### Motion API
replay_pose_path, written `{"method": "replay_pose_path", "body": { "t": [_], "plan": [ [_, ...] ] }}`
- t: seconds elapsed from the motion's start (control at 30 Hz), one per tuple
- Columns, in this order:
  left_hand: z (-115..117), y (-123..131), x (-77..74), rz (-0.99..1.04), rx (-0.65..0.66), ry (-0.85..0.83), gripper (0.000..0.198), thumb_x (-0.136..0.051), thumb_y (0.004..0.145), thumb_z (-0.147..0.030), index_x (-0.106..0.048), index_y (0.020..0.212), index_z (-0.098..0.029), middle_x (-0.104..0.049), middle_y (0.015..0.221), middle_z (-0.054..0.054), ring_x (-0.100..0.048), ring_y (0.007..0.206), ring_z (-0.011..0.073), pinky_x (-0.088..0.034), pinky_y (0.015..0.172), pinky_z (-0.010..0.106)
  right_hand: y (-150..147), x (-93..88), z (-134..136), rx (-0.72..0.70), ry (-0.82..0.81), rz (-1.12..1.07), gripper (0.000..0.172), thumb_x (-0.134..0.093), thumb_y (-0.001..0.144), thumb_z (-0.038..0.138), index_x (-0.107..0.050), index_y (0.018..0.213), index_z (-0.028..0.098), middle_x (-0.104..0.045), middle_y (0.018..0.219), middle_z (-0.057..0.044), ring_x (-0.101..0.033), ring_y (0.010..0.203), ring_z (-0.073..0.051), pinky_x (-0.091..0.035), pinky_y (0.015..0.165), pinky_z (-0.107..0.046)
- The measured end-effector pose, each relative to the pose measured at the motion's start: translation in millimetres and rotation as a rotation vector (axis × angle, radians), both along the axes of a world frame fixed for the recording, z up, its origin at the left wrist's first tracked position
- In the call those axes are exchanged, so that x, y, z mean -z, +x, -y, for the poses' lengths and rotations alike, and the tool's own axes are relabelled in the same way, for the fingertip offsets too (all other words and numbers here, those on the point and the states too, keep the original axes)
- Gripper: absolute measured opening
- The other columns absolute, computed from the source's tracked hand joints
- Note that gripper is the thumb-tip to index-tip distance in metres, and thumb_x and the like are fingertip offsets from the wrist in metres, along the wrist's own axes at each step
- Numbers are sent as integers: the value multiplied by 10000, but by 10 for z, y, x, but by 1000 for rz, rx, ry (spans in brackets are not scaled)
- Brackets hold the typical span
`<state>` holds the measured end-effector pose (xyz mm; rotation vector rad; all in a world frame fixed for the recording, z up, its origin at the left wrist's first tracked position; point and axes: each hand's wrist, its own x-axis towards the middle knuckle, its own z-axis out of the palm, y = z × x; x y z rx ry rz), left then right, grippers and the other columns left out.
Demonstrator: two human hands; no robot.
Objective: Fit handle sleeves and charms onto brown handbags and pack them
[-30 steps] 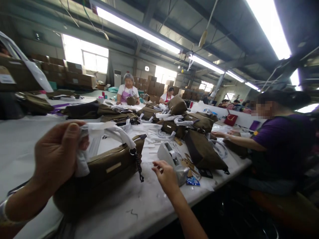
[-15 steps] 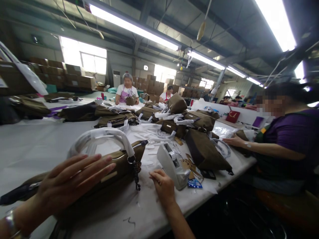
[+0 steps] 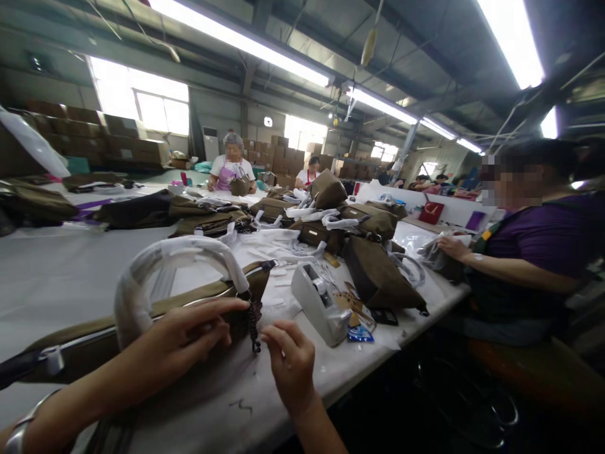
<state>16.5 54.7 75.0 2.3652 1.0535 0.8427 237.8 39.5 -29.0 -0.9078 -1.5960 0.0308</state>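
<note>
Head view, left hand (image 3: 184, 334) part-hiding bag (image 3: 189, 294), contact unclear

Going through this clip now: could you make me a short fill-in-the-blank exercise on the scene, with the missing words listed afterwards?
1. The covering on the curved handle of the olive-brown fabric bag is ____ in colour.
2. The left hand extends its ____ finger to the dark braided cord charm.
3. The pale grey plastic tape dispenser stands nearer to the wearer's ____ hand.
4. The co-worker at the picture's right side wears a ____ short-sleeved top.

Missing words: white; index; right; purple.
</note>
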Motion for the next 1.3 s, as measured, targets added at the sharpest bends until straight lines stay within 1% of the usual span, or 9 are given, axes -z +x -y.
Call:
{"method": "replay_pose_path", "body": {
  "t": [0.17,0.33,0.5,0.6,0.67,0.83,1.03,1.17,1.3],
  "plan": [
    [102,91,9,-54,157,-230,444,-630,960,-392,-637,1403,-379,-762,1274,3,-757,1031,208,-600,923,258,-239,-376,346,-369,-92,-418,125,-678,968,160,-763,942,250,-747,866,-15,-731,809,-157,-601,794,-273],
    [77,8,59,-161,157,-304,280,-562,995,-416,-799,994,-265,-803,822,-2,-751,743,173,-574,701,209,52,-317,250,-209,-355,-807,198,-663,989,363,-731,897,202,-725,699,-5,-673,600,-128,-552,585,-216],
    [-14,-49,148,-159,85,-197,300,-535,1016,-398,-783,948,-243,-799,834,0,-741,747,155,-534,697,214,181,-207,305,136,-223,-431,276,-635,994,281,-670,1265,240,-769,889,-42,-614,526,-111,-527,558,-229],
    [-32,-8,175,-206,110,-151,253,-573,1008,-374,-795,964,-263,-814,888,-14,-749,772,151,-533,708,213,2,-248,365,-53,-105,-74,425,-615,991,202,-598,1406,292,-699,1321,-108,-732,796,-167,-585,733,-270],
    [-35,-2,177,-210,135,-112,243,-579,1012,-344,-788,920,-261,-803,845,-31,-743,740,134,-536,682,192,-107,-263,344,-197,-188,76,353,-605,997,219,-666,1343,258,-754,1185,-104,-743,881,-207,-582,767,-276],
    [8,-238,243,-142,76,328,264,-580,1029,-299,-697,1264,-320,-774,1230,-22,-760,1059,145,-572,936,169,-92,-172,32,-271,-449,-280,259,-587,1012,354,-785,922,213,-704,725,-29,-676,689,-171,-529,686,-260],
    [105,-515,444,-334,-147,902,517,-526,1042,-204,-461,1553,-250,-572,1542,51,-506,1443,251,-308,1268,380,-155,-46,-915,-276,-594,-934,496,-622,874,601,-736,1094,171,-749,1187,-123,-719,1057,-238,-558,924,-345],
    [5,-456,461,-444,-248,915,622,-525,1040,-435,-389,1596,-192,-540,1561,113,-533,1416,303,-418,1208,434,-483,-60,-1385,-395,-711,-949,407,-690,751,565,-738,877,182,-792,899,-79,-726,810,-228,-575,739,-330],
    [-128,-497,391,-491,-291,773,691,-545,1007,-547,-346,1613,-282,-598,1512,62,-627,1312,314,-582,1028,467,-585,-174,-1175,-478,-742,-889,340,-718,764,495,-747,859,170,-771,778,-35,-693,716,-211,-552,675,-303]
  ]
}}
